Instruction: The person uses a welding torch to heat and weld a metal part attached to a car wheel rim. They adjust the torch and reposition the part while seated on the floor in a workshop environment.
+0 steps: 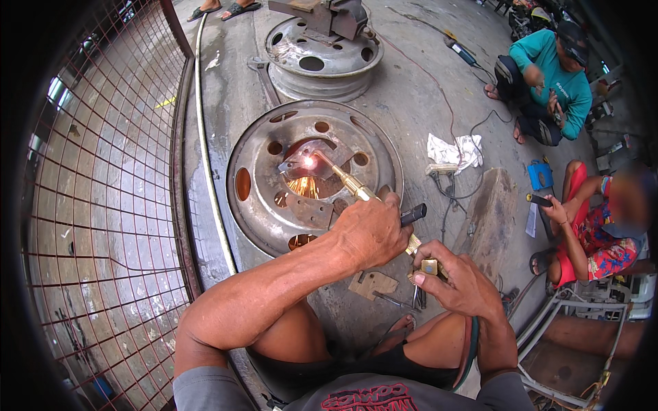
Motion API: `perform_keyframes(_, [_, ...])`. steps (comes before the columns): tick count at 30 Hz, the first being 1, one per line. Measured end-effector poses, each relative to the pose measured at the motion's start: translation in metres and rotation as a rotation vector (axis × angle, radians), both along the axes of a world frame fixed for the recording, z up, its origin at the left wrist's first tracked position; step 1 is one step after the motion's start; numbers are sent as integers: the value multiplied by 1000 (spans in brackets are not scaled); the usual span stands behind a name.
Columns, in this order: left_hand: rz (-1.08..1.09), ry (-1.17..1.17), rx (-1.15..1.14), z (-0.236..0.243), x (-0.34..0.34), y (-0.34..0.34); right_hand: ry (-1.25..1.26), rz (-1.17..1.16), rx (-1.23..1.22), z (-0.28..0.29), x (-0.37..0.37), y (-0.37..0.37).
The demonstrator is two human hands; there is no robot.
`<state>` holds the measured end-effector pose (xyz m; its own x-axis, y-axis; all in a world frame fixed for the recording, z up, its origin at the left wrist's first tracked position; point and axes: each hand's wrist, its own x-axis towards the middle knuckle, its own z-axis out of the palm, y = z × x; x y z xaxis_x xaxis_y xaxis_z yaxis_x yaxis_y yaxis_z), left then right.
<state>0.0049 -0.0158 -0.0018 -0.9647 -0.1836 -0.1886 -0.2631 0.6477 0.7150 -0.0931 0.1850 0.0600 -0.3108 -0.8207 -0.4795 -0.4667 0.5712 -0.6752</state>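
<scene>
My left hand [371, 231] is closed round the brass body of a cutting torch [351, 183]. Farther back on the torch, my right hand [460, 279] wraps the end with the square brass fitting and valve. The tip points away and to the left, with a bright glow where it meets a flat metal plate [293, 165]. Orange sparks spray below that plate, inside a steel wheel rim [250, 137] lying flat on the floor. Another rusty plate [310, 211] with holes lies on the rim, nearer me.
Beyond stands a second wheel rim [322, 83] bearing a bench vise [336, 19], with an adjustable wrench [263, 75] beside it. A mesh gate [116, 185] runs along the left. Two people sit at right, near a white rag [462, 151]. Pliers [417, 297] lie near my feet.
</scene>
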Motion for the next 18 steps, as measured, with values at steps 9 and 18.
perform_keyframes(9, [17,9,4,-2,1,0,9,17,-14,-1,0,0])
perform_keyframes(18, [6,-36,-1,1,0,0,0,35,8,1,-1,1])
